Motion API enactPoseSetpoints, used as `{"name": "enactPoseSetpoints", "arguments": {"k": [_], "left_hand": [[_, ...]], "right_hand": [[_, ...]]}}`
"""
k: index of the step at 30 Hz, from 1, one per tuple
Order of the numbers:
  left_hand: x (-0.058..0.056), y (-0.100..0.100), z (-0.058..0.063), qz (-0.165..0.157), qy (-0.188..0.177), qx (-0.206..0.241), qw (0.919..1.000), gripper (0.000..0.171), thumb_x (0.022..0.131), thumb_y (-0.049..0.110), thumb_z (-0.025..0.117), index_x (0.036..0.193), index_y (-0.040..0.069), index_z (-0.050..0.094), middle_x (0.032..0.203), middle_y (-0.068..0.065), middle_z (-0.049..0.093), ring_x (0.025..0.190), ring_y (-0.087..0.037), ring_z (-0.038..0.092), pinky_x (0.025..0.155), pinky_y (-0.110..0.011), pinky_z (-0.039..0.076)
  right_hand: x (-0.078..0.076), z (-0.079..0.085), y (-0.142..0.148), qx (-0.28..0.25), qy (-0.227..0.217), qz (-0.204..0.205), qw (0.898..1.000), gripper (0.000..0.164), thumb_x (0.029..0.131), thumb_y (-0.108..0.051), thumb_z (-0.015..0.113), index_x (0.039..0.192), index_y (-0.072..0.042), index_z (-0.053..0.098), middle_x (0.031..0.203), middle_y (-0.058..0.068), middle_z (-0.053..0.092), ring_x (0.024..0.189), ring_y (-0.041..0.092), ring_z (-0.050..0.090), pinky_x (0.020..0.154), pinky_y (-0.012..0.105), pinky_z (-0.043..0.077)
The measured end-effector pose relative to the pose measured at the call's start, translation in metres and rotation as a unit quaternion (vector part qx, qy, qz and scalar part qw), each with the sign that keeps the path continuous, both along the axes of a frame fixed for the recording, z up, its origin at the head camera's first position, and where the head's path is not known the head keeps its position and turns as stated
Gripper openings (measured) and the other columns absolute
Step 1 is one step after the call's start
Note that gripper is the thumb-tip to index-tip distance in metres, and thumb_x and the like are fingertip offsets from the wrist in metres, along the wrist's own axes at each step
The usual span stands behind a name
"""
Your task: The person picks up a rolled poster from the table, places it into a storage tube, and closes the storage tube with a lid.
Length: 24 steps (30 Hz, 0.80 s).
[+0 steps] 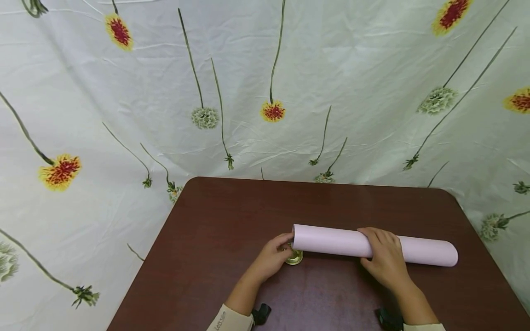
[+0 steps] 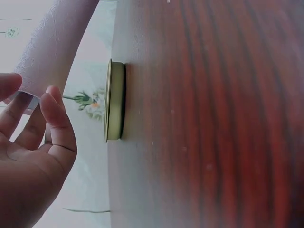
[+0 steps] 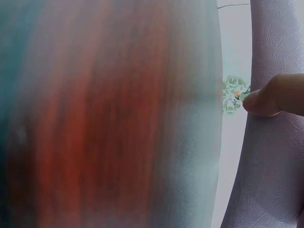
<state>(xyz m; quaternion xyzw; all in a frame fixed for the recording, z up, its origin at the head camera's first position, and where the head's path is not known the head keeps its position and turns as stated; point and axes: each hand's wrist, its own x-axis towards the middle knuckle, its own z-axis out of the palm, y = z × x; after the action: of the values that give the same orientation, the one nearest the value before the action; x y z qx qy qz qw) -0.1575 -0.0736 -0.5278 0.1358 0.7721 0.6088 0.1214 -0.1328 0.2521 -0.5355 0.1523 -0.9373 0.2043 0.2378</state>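
Note:
A long pale pink tube with a finely creased, leather-like surface is held just above the table. My right hand grips it near its middle from above, with the thumb against its side. At its left end, my left hand has its fingertips at the rim. In the left wrist view, at least one finger reaches into the mouth of the tube, and the thumb lies by the edge. What is inside is hidden. A round gold-coloured metal lid lies flat on the table below this end.
The dark brown wooden table has rounded far corners. Behind it hangs a pale cloth printed with flowers. Dark wrist straps and light sleeves show at the bottom of the head view.

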Motion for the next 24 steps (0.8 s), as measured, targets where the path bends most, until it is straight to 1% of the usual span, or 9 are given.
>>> {"name": "enactPoseSetpoints", "arguments": {"k": [4,7,10,13,17,19,21,22,24], "left_hand": [[0.0,-0.001,0.001,0.005,0.009,0.004,0.9999,0.051,0.087,0.0,0.062,0.137,-0.002,0.059,0.133,-0.018,0.06,0.095,-0.012,0.058,0.075,-0.018,0.047],[0.001,-0.003,0.003,0.015,0.019,0.006,0.9997,0.046,0.086,-0.001,0.063,0.133,0.001,0.063,0.127,-0.016,0.062,0.092,-0.01,0.056,0.069,-0.018,0.046],[0.0,-0.005,0.003,0.029,0.022,0.004,0.9993,0.041,0.086,-0.002,0.063,0.126,0.005,0.067,0.121,-0.017,0.062,0.09,-0.01,0.054,0.067,-0.018,0.045],[-0.001,-0.007,0.004,0.041,0.015,0.01,0.999,0.039,0.086,0.0,0.064,0.124,0.008,0.066,0.119,-0.017,0.064,0.09,-0.01,0.054,0.07,-0.019,0.044],[-0.003,-0.009,0.004,0.047,0.012,-0.001,0.9988,0.043,0.086,0.005,0.068,0.128,0.011,0.063,0.121,-0.014,0.066,0.094,-0.013,0.055,0.074,-0.02,0.045],[-0.004,-0.01,0.002,0.044,0.025,-0.024,0.9984,0.046,0.086,0.008,0.07,0.131,0.011,0.063,0.121,-0.012,0.065,0.098,-0.016,0.056,0.075,-0.02,0.047],[-0.005,-0.011,0.0,0.035,0.042,-0.06,0.9967,0.049,0.086,0.01,0.072,0.133,0.011,0.062,0.122,-0.009,0.063,0.103,-0.019,0.057,0.076,-0.02,0.048],[-0.005,-0.011,-0.001,0.028,0.054,-0.084,0.9946,0.051,0.085,0.011,0.074,0.135,0.011,0.062,0.122,-0.009,0.063,0.106,-0.02,0.057,0.077,-0.022,0.049],[-0.006,-0.012,-0.002,0.013,0.075,-0.141,0.9871,0.055,0.084,0.015,0.076,0.137,0.01,0.06,0.123,-0.008,0.061,0.109,-0.022,0.056,0.08,-0.026,0.05]], "right_hand": [[0.0,0.001,0.0,0.0,0.0,0.0,1.0,0.085,0.049,0.0,0.089,0.128,-0.009,0.06,0.12,0.014,0.063,0.114,0.038,0.054,0.1,0.056,0.031],[0.0,0.003,0.0,0.001,0.0,0.0,1.0,0.084,0.05,0.0,0.089,0.128,-0.009,0.06,0.12,0.014,0.063,0.114,0.038,0.054,0.1,0.056,0.031],[0.0,0.004,0.001,0.002,0.0,0.0,1.0,0.084,0.05,0.0,0.089,0.128,-0.009,0.06,0.12,0.015,0.063,0.114,0.038,0.054,0.1,0.057,0.031],[0.0,0.005,0.002,0.001,0.0,0.0,1.0,0.084,0.05,0.0,0.089,0.128,-0.009,0.06,0.12,0.015,0.063,0.114,0.038,0.054,0.1,0.057,0.031],[0.001,0.006,0.004,-0.002,-0.004,-0.002,1.0,0.084,0.05,0.0,0.089,0.128,-0.009,0.059,0.121,0.015,0.063,0.114,0.038,0.054,0.1,0.056,0.031],[0.001,0.006,0.005,-0.006,-0.007,-0.001,1.0,0.084,0.051,0.0,0.09,0.128,-0.009,0.059,0.121,0.015,0.062,0.114,0.038,0.054,0.1,0.056,0.031],[0.001,0.007,0.006,-0.008,-0.007,-0.001,1.0,0.084,0.051,0.0,0.091,0.128,-0.009,0.059,0.122,0.015,0.062,0.114,0.038,0.054,0.1,0.057,0.031],[0.001,0.007,0.006,-0.01,-0.007,0.0,1.0,0.084,0.051,0.001,0.091,0.128,-0.009,0.06,0.122,0.015,0.062,0.114,0.038,0.054,0.1,0.057,0.03],[0.001,0.008,0.007,-0.015,-0.006,0.001,1.0,0.084,0.051,0.001,0.091,0.128,-0.008,0.06,0.122,0.015,0.063,0.114,0.038,0.054,0.1,0.057,0.03]]}}
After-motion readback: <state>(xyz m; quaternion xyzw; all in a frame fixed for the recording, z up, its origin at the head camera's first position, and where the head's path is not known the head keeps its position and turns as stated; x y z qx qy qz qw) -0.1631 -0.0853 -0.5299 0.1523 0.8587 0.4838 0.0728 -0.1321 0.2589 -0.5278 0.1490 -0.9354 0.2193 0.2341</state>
